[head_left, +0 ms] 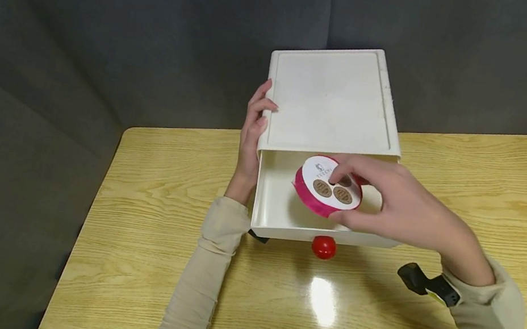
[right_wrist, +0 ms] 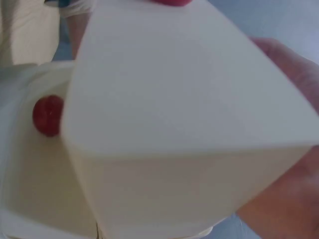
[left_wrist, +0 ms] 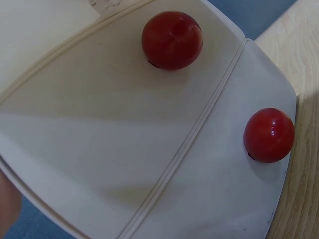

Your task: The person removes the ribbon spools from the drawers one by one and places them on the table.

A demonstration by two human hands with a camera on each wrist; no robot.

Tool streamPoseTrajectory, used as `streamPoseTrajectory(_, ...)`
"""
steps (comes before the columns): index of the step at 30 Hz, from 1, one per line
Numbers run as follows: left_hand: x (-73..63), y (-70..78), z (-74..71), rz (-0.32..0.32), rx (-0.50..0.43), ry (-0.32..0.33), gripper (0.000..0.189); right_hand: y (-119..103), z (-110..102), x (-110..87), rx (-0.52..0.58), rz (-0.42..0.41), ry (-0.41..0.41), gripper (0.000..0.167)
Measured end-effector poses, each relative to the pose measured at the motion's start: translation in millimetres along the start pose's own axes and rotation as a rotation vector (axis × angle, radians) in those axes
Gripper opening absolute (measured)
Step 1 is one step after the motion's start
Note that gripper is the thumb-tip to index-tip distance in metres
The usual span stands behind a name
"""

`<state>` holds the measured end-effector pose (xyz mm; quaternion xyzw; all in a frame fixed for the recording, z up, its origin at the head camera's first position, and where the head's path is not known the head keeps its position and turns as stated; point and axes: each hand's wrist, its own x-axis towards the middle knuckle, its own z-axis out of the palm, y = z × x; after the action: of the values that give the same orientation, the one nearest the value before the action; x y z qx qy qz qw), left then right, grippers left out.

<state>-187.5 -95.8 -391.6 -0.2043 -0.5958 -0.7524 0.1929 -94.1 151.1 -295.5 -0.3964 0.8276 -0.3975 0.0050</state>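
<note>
In the head view my right hand [head_left: 397, 200] pinches a spool of pink ribbon [head_left: 313, 200] with a white printed label, thumb at its near edge and a finger over the label. The spool is tilted above the pulled-out drawer [head_left: 265, 199] of a white plastic drawer unit [head_left: 330, 100]. My left hand [head_left: 253, 128] rests along the unit's left side, with fingertips at the top edge and its thumb out of sight. The drawer carries a round red knob [head_left: 324, 247]. The right wrist view shows part of my right hand [right_wrist: 294, 194] behind the drawer's white corner; the spool is hidden there.
The unit stands at the back of a wood-grain table [head_left: 157, 216], before a dark cloth [head_left: 186, 31]. In the left wrist view, one red knob [left_wrist: 172, 41] and a second red knob [left_wrist: 269, 135] sit on white drawer fronts. A black wrist camera [head_left: 426, 283] juts from the right sleeve.
</note>
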Motion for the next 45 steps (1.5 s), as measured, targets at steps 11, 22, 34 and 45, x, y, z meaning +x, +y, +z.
streamPoseTrajectory(11, -0.3, 2.1, -1.7, -0.022, 0.004, 0.001, 0.025, -5.5, -6.3, -10.2, 0.087, -0.059, 0.174, 0.044)
streamPoseTrajectory(22, -1.5, -0.3, -2.9, 0.007, 0.018, -0.013, 0.024, 2.9, -8.6, -22.5, 0.188, -0.028, 0.251, 0.046)
streamPoseTrajectory(34, -1.0, 3.7, -6.9, 0.010, 0.032, -0.019, 0.025, 10.0, -3.6, -33.6, 0.364, 0.044, 0.359, 0.042)
streamPoseTrajectory(45, -2.4, 11.1, -10.8, 0.025, 0.041, -0.013, 0.024, 15.6, -3.0, -53.1, 0.630, -0.013, 0.507, 0.039)
